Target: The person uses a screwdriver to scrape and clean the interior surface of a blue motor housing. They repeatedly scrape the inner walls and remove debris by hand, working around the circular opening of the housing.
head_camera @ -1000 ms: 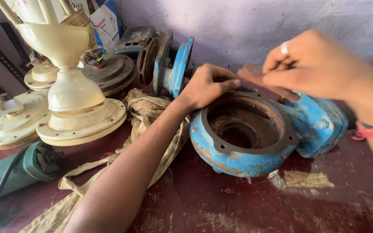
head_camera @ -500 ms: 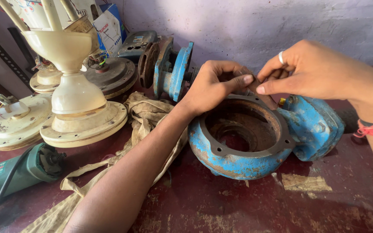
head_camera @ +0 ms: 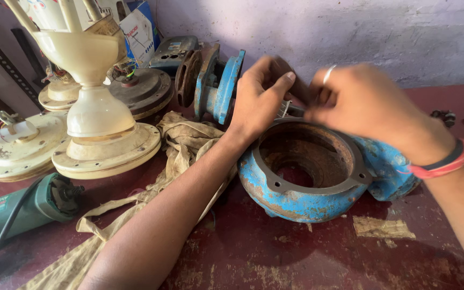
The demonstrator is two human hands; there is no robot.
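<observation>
Your left hand point(head_camera: 261, 96) and ringed right hand point(head_camera: 371, 104) meet at the far rim of the rusty blue cast-iron pump casing point(head_camera: 310, 177) on the dark red bench point(head_camera: 296, 258), beside a crumpled beige cloth point(head_camera: 181, 147).

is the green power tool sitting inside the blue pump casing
No, the green power tool lies on the table's left edge, apart from the blue pump casing, which holds only its rusty hollow.
</observation>
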